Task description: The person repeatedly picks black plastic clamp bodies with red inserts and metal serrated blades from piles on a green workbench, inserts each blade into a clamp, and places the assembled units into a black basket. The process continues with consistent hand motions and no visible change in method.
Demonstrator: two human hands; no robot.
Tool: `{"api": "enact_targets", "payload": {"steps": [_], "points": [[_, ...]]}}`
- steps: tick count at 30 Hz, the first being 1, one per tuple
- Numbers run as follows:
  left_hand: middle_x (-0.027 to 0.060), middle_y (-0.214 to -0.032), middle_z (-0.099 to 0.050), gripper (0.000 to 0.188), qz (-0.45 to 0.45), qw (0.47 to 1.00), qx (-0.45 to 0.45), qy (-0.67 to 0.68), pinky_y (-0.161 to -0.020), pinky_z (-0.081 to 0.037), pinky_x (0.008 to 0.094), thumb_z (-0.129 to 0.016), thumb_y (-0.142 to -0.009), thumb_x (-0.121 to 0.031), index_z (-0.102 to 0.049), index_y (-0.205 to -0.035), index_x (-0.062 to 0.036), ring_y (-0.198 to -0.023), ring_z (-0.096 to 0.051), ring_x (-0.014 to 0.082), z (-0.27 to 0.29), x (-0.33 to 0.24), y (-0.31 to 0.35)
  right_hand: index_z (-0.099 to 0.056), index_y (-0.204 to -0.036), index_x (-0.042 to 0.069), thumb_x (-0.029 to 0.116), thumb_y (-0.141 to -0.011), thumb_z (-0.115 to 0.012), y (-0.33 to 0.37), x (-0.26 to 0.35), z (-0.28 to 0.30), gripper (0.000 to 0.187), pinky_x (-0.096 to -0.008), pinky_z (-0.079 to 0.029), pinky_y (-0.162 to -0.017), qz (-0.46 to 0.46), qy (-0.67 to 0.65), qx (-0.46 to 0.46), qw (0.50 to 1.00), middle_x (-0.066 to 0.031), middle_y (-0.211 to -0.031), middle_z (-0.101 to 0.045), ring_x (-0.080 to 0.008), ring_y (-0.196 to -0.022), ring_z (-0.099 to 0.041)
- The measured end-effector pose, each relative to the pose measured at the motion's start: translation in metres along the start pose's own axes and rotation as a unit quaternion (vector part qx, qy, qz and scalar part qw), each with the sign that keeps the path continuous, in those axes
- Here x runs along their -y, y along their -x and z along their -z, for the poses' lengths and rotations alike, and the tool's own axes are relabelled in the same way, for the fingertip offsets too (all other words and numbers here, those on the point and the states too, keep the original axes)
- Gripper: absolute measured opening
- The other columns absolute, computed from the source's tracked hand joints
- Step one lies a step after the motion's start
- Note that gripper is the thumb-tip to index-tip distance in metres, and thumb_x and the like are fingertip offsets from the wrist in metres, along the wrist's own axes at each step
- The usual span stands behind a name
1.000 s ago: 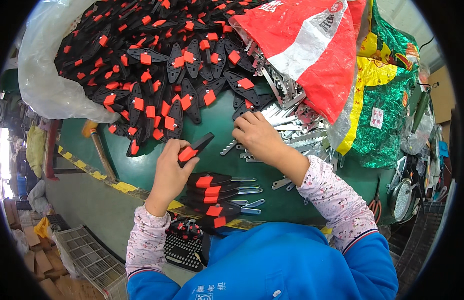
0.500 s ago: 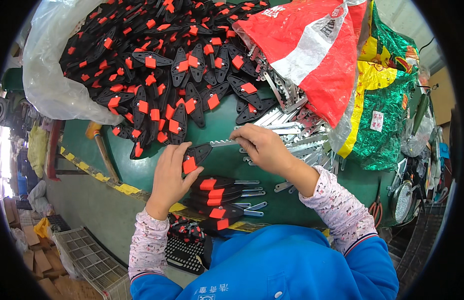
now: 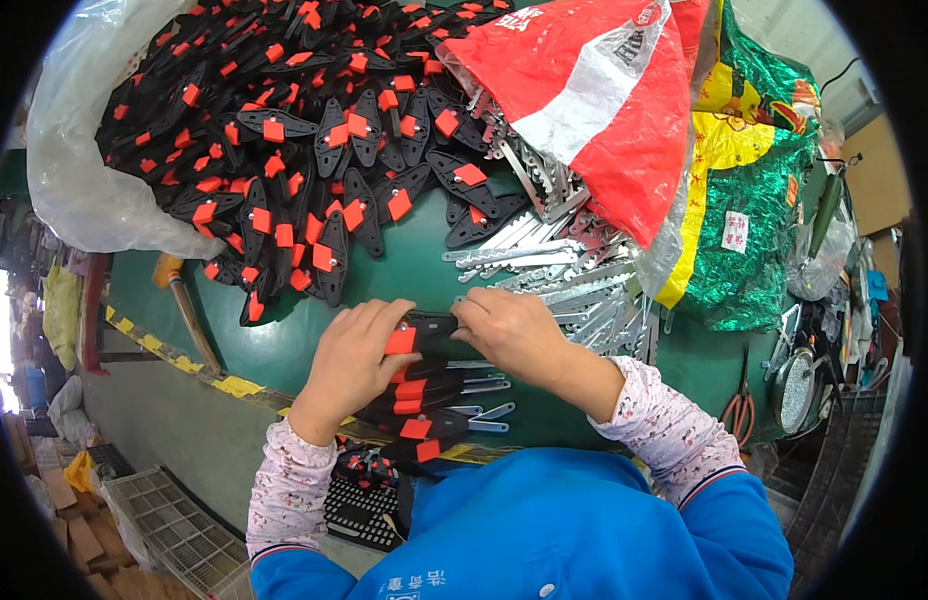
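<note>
Between my hands is a black plastic holder (image 3: 431, 324) with a red-orange tab. My left hand (image 3: 354, 358) is closed around its tab end, the thumb pressed against the tab. My right hand (image 3: 512, 336) pinches the other end with thumb and forefinger; whether a metal strip sits inside cannot be seen. Just below, nearer my body, lies a row of black holders (image 3: 424, 405) with red-orange tabs, metal strips sticking out to the right. Past my right hand spreads a heap of loose silvery toothed metal strips (image 3: 529, 258).
A large pile of black holders (image 3: 284, 150) spills from a clear plastic bag (image 3: 69, 170). Red (image 3: 624, 150) and green (image 3: 744, 260) bags stand at the back right. A hammer (image 3: 192, 315) lies left, pliers (image 3: 741, 410) right. Yellow-black tape (image 3: 234, 386) marks the table's near edge.
My right hand has come closer to my left, and the toothed strip seen between them is now out of sight. The black holder has turned closer to level. The whole view has shifted slightly.
</note>
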State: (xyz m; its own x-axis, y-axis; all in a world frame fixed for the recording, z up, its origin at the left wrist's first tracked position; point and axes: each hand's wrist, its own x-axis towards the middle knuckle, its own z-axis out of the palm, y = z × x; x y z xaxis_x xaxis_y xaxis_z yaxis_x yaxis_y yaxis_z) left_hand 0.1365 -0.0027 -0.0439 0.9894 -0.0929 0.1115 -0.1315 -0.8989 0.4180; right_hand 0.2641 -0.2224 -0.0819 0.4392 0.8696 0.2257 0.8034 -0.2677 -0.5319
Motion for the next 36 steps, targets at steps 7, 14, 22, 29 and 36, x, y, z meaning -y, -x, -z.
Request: {"api": "enact_targets", "payload": {"steps": [7, 14, 22, 29, 36], "points": [[0.0124, -0.121, -0.062, 0.047, -0.038, 0.997, 0.048, 0.045, -0.097, -0.05, 0.0447, -0.081, -0.09, -0.033, -0.07, -0.126, -0.0043, -0.109, -0.059, 0.035, -0.024, 0.004, 0.002, -0.072, -0.113, 0.005, 0.018, -0.085, -0.082, -0.005, -0.023, -0.002, 0.032, -0.0449, -0.055, -0.084, -0.015, -0.023, -0.095, 0.995, -0.0096, -0.1, -0.065, -0.0326, -0.1, -0.066], [0.018, -0.104, -0.069, 0.029, 0.128, 0.98, -0.126, -0.086, -0.085, -0.057, 0.0448, -0.078, -0.094, -0.024, -0.071, -0.11, -0.0004, -0.096, -0.068, 0.0378, -0.008, 0.048, -0.011, -0.071, -0.094, 0.009, 0.014, -0.083, -0.075, -0.008, -0.078, 0.004, 0.013, -0.0403, -0.05, -0.083, -0.024, 0.256, -0.075, 0.963, -0.0072, -0.096, -0.064, -0.0268, -0.096, -0.062], [0.0287, -0.099, -0.067, 0.072, 0.315, 0.941, -0.109, -0.056, -0.063, -0.058, 0.0506, -0.079, -0.093, -0.043, -0.052, -0.141, 0.0041, -0.079, -0.072, 0.0494, -0.002, 0.056, -0.042, -0.065, -0.093, 0.007, 0.008, -0.082, -0.069, -0.015, -0.076, 0.004, 0.012, -0.041, -0.051, -0.084, -0.033, 0.199, -0.073, 0.977, -0.0085, -0.096, -0.064, -0.0291, -0.098, -0.062], [0.0136, -0.139, -0.057, 0.065, -0.039, 0.997, -0.02, -0.069, -0.101, -0.05, 0.0436, -0.08, -0.084, -0.007, -0.059, -0.146, -0.0076, -0.116, -0.056, 0.0354, -0.004, 0.067, -0.029, -0.064, -0.1, 0.009, 0.009, -0.084, -0.073, -0.017, -0.074, 0.009, 0.018, -0.0432, -0.049, -0.087, -0.006, 0.137, -0.044, 0.99, -0.0085, -0.096, -0.064, -0.0308, -0.097, -0.061], [0.0103, -0.116, -0.059, 0.055, -0.035, 0.998, -0.042, -0.044, -0.095, -0.049, 0.0426, -0.088, -0.079, -0.017, -0.068, -0.129, -0.0089, -0.107, -0.056, 0.0318, -0.016, 0.062, -0.025, -0.066, -0.11, 0.005, 0.009, -0.096, -0.071, -0.001, -0.047, 0.014, 0.015, -0.0421, -0.051, -0.086, -0.096, -0.141, -0.085, 0.982, -0.0115, -0.099, -0.07, -0.0328, -0.095, -0.066]]}}
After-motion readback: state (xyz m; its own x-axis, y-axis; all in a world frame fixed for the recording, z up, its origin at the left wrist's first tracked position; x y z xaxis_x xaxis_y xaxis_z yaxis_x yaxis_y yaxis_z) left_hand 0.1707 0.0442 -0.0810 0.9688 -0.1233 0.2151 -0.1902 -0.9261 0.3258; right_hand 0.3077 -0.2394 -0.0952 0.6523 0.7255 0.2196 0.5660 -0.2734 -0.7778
